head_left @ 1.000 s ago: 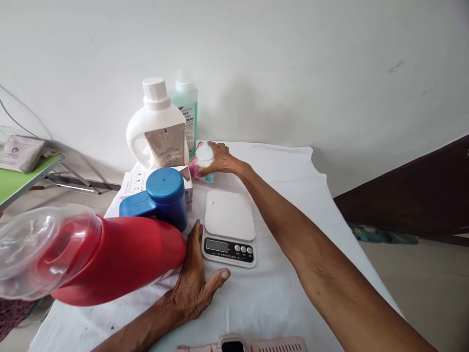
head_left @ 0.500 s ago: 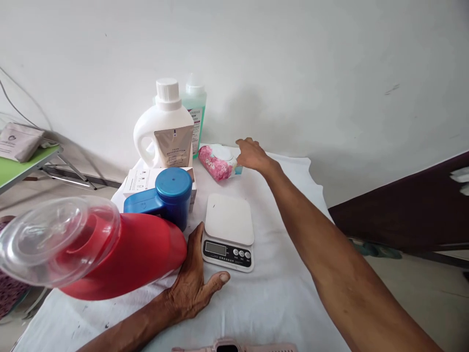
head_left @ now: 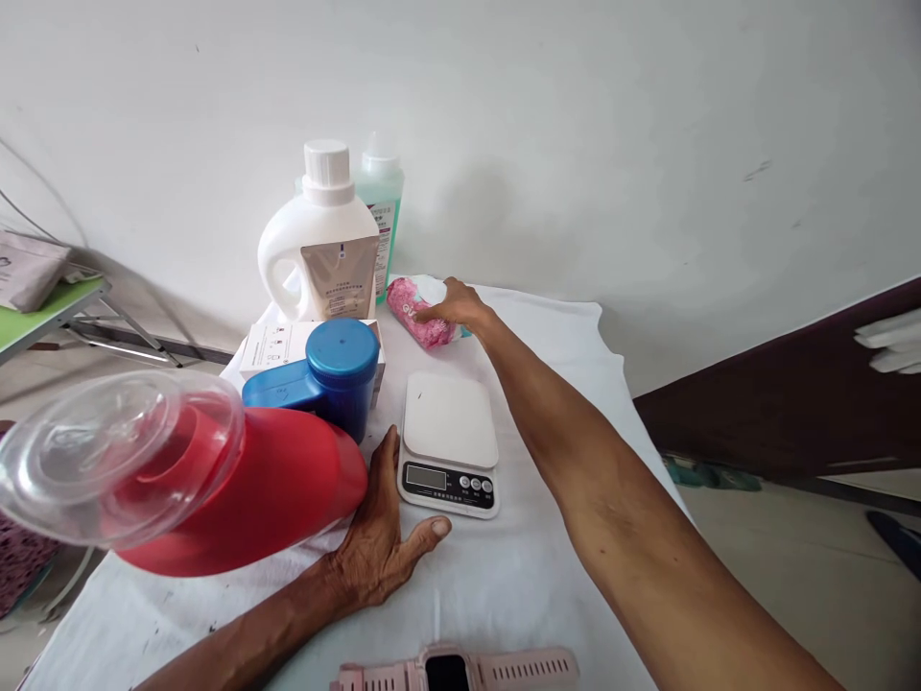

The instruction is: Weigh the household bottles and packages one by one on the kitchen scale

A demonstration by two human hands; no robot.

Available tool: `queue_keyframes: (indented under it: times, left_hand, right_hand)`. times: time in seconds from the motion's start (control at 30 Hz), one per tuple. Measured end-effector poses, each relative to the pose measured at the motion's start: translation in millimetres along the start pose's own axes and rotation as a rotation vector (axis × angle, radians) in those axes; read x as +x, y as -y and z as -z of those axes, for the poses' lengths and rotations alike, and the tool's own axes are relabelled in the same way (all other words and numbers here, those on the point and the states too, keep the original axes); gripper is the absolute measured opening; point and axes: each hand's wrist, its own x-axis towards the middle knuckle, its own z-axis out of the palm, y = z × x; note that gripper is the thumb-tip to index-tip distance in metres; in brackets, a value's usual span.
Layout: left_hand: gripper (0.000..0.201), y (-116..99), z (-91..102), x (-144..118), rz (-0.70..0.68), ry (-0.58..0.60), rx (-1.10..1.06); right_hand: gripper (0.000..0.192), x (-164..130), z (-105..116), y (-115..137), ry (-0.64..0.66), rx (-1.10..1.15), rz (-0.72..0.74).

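A pack of wet wipes, pink-flowered with a white top, lies by the wall at the table's far side. My right hand is on it, thumb across the front and fingers over the top, partly covering it. My left hand rests open on the white cloth, thumb spread, holding nothing. Its fingers lie along the left edge of a white digital kitchen scale with a bare platform. Beside that hand, a large red container with a clear domed lid hides part of the cloth.
Behind the red container are a blue handled container and a white box. A white jug-shaped bottle and a green liquid bottle stand near the wall. A pink smartwatch lies at the near edge.
My right hand has moved left over the wipes pack, its thumb now across the front. My left hand stays beside the scale. The view has shifted slightly.
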Motion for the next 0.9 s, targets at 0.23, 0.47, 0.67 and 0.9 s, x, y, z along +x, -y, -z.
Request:
queue_keyframes:
  times: [0.23, 0.47, 0.67, 0.9]
  left_hand:
    - [0.105, -3.4, 0.3, 2.6, 0.033, 0.031, 0.002]
    - [0.097, 1.5, -3.3, 4.6, -0.003, -0.04, -0.007]
    - [0.095, 3.4, -2.1, 5.0, -0.04, -0.05, -0.01]
    - [0.094, 8.9, -2.9, 5.9, -0.101, -0.105, -0.068]
  right_hand:
    - [0.073, -10.0, 5.2, -21.6, -0.082, 0.314, -0.033]
    - [0.071, -53.8, 45.7, -46.0, -0.12, 0.385, 0.215]
    - [0.07, -143.9, 69.9, -43.3, -0.05, 0.084, 0.393]
    - [0.065, -187.9, 45.0, -44.9, 0.062, -0.015, 0.389]
